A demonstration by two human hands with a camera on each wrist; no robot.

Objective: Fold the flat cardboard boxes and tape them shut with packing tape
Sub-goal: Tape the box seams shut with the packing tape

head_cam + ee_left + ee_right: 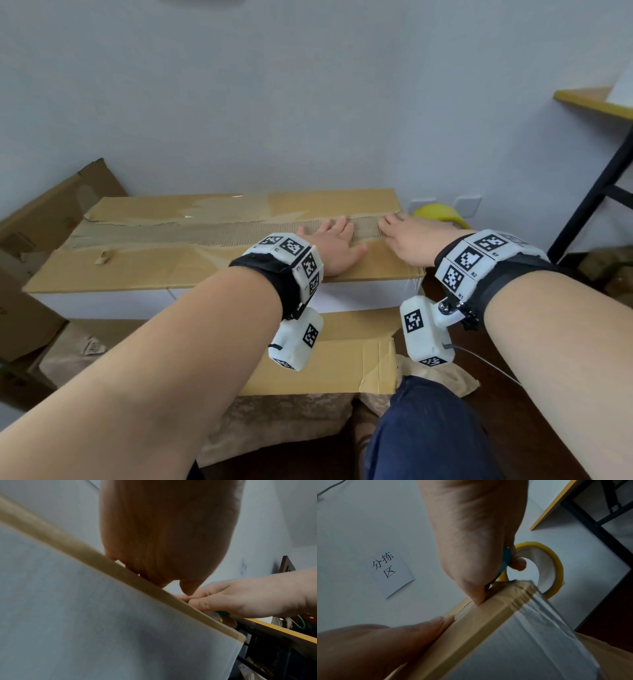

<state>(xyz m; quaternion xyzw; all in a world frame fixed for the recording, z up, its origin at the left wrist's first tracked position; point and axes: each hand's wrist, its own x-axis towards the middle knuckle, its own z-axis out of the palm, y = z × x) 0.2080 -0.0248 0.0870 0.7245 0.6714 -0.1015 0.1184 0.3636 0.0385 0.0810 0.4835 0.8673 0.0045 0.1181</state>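
A long cardboard box (154, 270) with white sides lies before me, its brown top flaps closed along a rough centre seam (239, 231). My left hand (329, 240) presses flat on the top near the right end, fingers straight (385, 635). Just to its right, my right hand (407, 236) touches the seam at the box's right edge. Its thumb presses the cardboard while its other fingers curl round a teal tool (506, 559). A yellow tape roll (556, 566) sits right behind that hand. Clear tape (547, 622) runs down the box's right side.
More brown boxes (41, 240) stand at the left against the wall. Flattened cardboard (342, 356) lies under the box, by my blue-trousered leg (428, 428). A yellow-edged table (596, 99) with black legs stands to the right. A paper label (390, 569) is stuck on the wall.
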